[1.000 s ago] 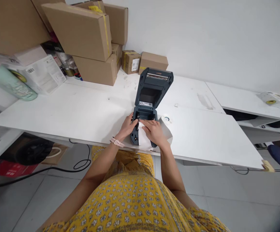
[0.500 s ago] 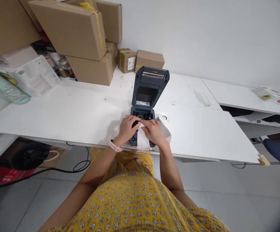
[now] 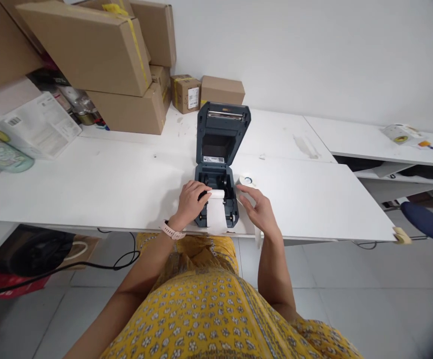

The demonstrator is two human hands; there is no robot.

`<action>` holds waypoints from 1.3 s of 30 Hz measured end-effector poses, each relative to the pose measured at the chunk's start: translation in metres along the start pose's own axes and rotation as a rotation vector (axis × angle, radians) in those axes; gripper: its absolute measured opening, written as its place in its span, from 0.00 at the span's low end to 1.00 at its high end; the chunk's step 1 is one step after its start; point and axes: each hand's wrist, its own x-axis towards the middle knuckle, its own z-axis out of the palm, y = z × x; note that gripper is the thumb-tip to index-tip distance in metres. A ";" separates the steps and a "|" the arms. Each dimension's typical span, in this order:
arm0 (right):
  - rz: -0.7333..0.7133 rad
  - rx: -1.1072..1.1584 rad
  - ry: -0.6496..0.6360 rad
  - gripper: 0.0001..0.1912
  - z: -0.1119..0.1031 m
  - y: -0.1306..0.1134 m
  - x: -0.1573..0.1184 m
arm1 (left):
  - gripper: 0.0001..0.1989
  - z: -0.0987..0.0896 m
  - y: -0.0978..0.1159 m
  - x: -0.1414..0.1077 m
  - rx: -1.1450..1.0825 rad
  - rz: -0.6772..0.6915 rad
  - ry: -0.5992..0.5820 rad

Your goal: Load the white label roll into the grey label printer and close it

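A dark blue-grey label printer point(image 3: 205, 172) stands near the table's front edge with its lid point(image 3: 221, 127) tipped up. Inside its body lies a small white paper roll point(image 3: 217, 194), and a white strip point(image 3: 216, 214) runs from it toward me over the front edge. My left hand point(image 3: 192, 202) has its fingertips closed on the left end of that roll. Just right of the printer, my right hand point(image 3: 258, 205) holds nothing, thumb and fingers apart. Close to its fingertips a second white roll point(image 3: 245, 180) lies on the table, partly hidden, with a loose end hanging over the edge.
Cardboard boxes point(image 3: 126, 112) are stacked at the back left, with two smaller boxes point(image 3: 222, 90) behind the printer. At far left are a white carton point(image 3: 48, 124) and a mint-green bottle point(image 3: 5, 152). A black cable point(image 3: 89, 268) hangs below the white table point(image 3: 126, 199).
My right hand has come off the paper in the printer and moved right, with its fingers spread. The small roll now shows, with my left hand still at it.
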 end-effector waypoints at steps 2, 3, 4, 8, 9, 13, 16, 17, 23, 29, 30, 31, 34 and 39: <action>-0.038 0.020 0.033 0.18 -0.004 0.001 0.010 | 0.10 -0.001 0.006 -0.003 0.027 0.031 0.039; -0.067 0.038 0.075 0.18 -0.007 0.000 0.019 | 0.11 -0.001 0.010 -0.006 0.032 0.062 0.052; -0.100 0.054 0.133 0.20 -0.010 -0.001 0.031 | 0.13 0.000 0.016 -0.010 0.028 0.102 0.053; -0.208 0.070 0.284 0.30 -0.023 -0.008 0.108 | 0.17 0.003 0.042 -0.041 -0.005 0.244 -0.079; -0.210 0.086 0.269 0.32 -0.024 -0.009 0.131 | 0.18 0.004 0.047 -0.050 -0.006 0.260 -0.116; -0.134 0.211 0.086 0.39 -0.021 -0.015 0.193 | 0.21 -0.003 0.060 -0.077 -0.034 0.295 -0.173; -0.145 0.273 0.126 0.39 -0.016 -0.022 0.184 | 0.17 -0.020 0.061 -0.086 -0.151 0.301 -0.179; -0.165 0.286 0.180 0.37 -0.015 -0.025 0.169 | 0.14 -0.026 0.060 -0.088 -0.214 0.292 -0.163; -0.166 0.262 0.237 0.18 0.005 -0.038 0.037 | 0.13 -0.045 0.045 -0.086 -0.437 -0.187 0.394; 0.188 0.396 0.233 0.25 0.047 -0.025 -0.030 | 0.35 -0.021 0.037 -0.054 -0.746 -0.611 0.169; 0.272 0.452 0.236 0.30 0.052 -0.022 -0.034 | 0.38 -0.016 0.038 -0.050 -0.823 -0.683 0.108; 0.342 0.505 0.231 0.35 0.055 -0.020 -0.035 | 0.40 -0.013 0.038 -0.046 -0.899 -0.732 0.062; 0.459 0.649 0.139 0.45 0.058 -0.016 -0.035 | 0.40 -0.006 0.039 -0.043 -1.052 -0.744 -0.016; 0.541 0.750 0.048 0.50 0.055 -0.015 -0.031 | 0.37 -0.004 0.032 -0.044 -1.045 -0.696 0.007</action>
